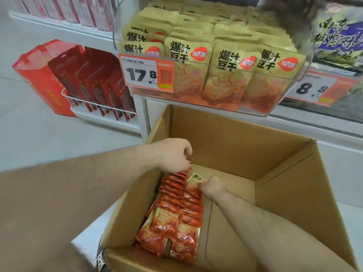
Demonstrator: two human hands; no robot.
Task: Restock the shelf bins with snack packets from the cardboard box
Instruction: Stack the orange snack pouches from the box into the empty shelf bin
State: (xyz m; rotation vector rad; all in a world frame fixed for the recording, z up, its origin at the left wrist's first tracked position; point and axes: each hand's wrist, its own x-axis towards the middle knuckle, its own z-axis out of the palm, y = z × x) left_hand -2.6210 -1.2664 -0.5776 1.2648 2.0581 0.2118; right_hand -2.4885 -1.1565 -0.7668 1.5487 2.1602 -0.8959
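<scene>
An open cardboard box [275, 193] stands below the shelf. Rows of orange-and-yellow snack packets [176, 216] lie stacked along its left side; its right half shows bare cardboard. My left hand [174, 154] reaches over the box's left wall and pinches the far end of the packet row. My right hand [213, 186] is inside the box, fingers curled round packets at that same end, one yellow packet top sticking up beside it. Above, a clear shelf bin [294, 79] is packed with upright yellow packets of the same snack.
A price tag reading 17.8 [146, 73] hangs on the bin's front left. Another bin with purple-green packs and an 8.8 tag [312, 88] sits to the right. Red gift boxes [78, 79] fill a white wire rack on the low left shelf. Grey floor lies at left.
</scene>
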